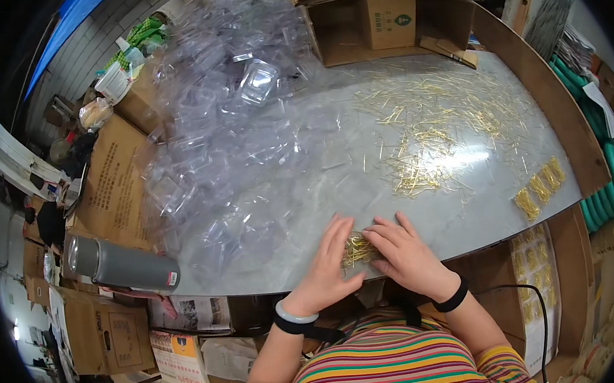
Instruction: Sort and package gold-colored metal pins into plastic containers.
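A small bundle of thin gold-coloured wire pins (357,250) lies near the table's front edge, between my two hands. Along its left side rests my left hand (330,264), fingers stretched forward and thumb apart. My right hand (405,251) reaches over from the right with spread fingers, its fingertips touching the bundle. Part of the bundle is hidden under those fingers. Beyond the hands, many loose gold pins (426,162) are scattered over the right half of the table. Several compact gold pin bundles (539,188) sit in a row at the right edge.
Clear plastic boxes (232,140) heap up across the left of the grey table (341,164). A grey bottle (123,264) lies at the front left. An open cardboard box (388,26) stands at the back; a cardboard wall (539,97) borders the right. More bundles (536,268) sit below.
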`<action>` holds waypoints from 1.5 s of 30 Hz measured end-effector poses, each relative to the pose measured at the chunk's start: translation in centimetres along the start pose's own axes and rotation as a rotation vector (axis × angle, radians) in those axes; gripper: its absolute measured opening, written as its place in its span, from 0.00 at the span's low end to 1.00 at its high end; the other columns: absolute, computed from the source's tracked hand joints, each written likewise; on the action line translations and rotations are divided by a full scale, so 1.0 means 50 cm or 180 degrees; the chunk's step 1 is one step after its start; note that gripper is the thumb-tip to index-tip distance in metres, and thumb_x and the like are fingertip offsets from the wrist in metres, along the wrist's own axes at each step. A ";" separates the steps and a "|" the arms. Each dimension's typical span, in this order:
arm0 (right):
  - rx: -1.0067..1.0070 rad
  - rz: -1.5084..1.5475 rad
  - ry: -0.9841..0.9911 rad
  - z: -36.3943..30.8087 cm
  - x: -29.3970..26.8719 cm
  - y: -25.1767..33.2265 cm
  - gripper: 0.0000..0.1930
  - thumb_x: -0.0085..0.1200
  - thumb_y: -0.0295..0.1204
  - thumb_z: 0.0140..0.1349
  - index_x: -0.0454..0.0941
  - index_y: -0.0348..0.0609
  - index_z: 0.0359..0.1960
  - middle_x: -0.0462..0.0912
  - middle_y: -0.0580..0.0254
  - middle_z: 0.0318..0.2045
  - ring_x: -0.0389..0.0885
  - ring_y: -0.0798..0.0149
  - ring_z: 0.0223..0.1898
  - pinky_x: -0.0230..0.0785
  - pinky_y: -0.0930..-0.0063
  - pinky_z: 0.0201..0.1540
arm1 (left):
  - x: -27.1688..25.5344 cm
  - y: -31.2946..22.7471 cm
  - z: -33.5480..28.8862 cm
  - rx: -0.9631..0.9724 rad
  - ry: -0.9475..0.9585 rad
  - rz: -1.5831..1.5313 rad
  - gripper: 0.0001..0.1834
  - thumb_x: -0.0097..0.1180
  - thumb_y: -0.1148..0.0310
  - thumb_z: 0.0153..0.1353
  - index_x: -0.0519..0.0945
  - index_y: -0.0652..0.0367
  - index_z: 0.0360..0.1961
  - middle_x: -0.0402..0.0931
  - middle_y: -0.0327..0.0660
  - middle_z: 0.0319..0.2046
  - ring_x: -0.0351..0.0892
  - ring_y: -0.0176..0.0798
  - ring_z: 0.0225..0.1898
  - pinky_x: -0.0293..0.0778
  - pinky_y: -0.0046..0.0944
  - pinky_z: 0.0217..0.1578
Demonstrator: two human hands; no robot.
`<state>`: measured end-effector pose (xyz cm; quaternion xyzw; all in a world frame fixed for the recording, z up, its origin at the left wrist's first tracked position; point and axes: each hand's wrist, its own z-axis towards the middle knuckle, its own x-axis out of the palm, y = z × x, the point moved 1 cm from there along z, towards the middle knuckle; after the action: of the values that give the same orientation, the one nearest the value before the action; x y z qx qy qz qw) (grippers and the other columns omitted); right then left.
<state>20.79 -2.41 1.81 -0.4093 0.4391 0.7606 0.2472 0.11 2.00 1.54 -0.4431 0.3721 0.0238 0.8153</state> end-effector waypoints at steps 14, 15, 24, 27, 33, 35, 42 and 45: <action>-0.0158 -0.0029 -0.0329 0.012 0.046 0.013 0.24 0.58 0.23 0.60 0.72 0.41 0.59 0.74 0.51 0.58 0.70 0.46 0.64 0.62 0.52 0.69 | -0.030 -0.030 -0.023 -0.1156 0.0134 -0.0636 0.36 0.67 0.80 0.54 0.70 0.62 0.66 0.70 0.51 0.55 0.79 0.47 0.46 0.78 0.40 0.42; -0.0147 0.0090 -0.0354 0.010 0.045 0.009 0.24 0.58 0.23 0.60 0.72 0.41 0.60 0.74 0.51 0.58 0.71 0.46 0.64 0.63 0.52 0.68 | -0.040 -0.035 -0.023 -0.1016 0.0183 -0.0350 0.36 0.67 0.79 0.54 0.70 0.62 0.66 0.70 0.51 0.56 0.78 0.48 0.47 0.77 0.41 0.43; -0.0024 0.0277 -0.0506 0.016 0.010 0.013 0.24 0.63 0.25 0.57 0.75 0.42 0.56 0.78 0.54 0.55 0.73 0.48 0.59 0.67 0.56 0.62 | -0.045 -0.010 -0.033 -0.0450 -0.0002 0.1179 0.32 0.68 0.73 0.54 0.72 0.62 0.62 0.74 0.50 0.52 0.75 0.56 0.51 0.74 0.50 0.49; -0.0056 0.0155 -0.0472 0.014 0.018 0.014 0.22 0.63 0.25 0.57 0.76 0.42 0.55 0.78 0.56 0.54 0.73 0.50 0.58 0.66 0.57 0.62 | -0.005 -0.010 -0.025 -0.0657 -0.0170 0.1228 0.30 0.65 0.73 0.57 0.73 0.61 0.62 0.77 0.48 0.49 0.77 0.55 0.48 0.75 0.49 0.46; -0.0105 0.0372 -0.0440 0.008 0.021 -0.005 0.25 0.62 0.21 0.56 0.74 0.41 0.57 0.77 0.55 0.56 0.73 0.48 0.58 0.67 0.56 0.61 | 0.011 -0.036 -0.050 -0.0723 -0.0050 0.0174 0.31 0.63 0.76 0.58 0.72 0.62 0.65 0.76 0.51 0.51 0.77 0.55 0.51 0.74 0.49 0.50; -0.0095 0.0579 -0.0342 0.005 0.013 -0.008 0.26 0.63 0.22 0.56 0.72 0.42 0.59 0.75 0.52 0.57 0.72 0.47 0.60 0.66 0.57 0.63 | -0.008 -0.046 -0.051 -0.0511 0.0017 0.0382 0.34 0.64 0.76 0.58 0.70 0.62 0.66 0.74 0.53 0.55 0.74 0.58 0.56 0.72 0.49 0.56; 0.0291 0.0681 -0.0458 -0.024 0.008 0.018 0.36 0.65 0.23 0.57 0.62 0.35 0.67 0.66 0.41 0.65 0.68 0.39 0.64 0.65 0.54 0.66 | -0.005 -0.018 -0.016 -0.0182 0.0302 0.0647 0.40 0.67 0.74 0.55 0.63 0.63 0.69 0.64 0.57 0.65 0.59 0.61 0.70 0.54 0.59 0.71; 0.0096 0.0816 -0.0407 -0.007 0.029 0.037 0.40 0.66 0.23 0.56 0.58 0.33 0.69 0.64 0.38 0.67 0.65 0.37 0.66 0.63 0.53 0.67 | 0.031 0.010 -0.009 -0.0012 0.0317 0.0598 0.40 0.67 0.75 0.55 0.64 0.66 0.68 0.63 0.57 0.65 0.59 0.62 0.70 0.53 0.61 0.71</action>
<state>18.77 -3.62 1.34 -0.2968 0.4825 0.8038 0.1815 0.80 1.51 0.08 -0.4085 0.4519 0.0788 0.7891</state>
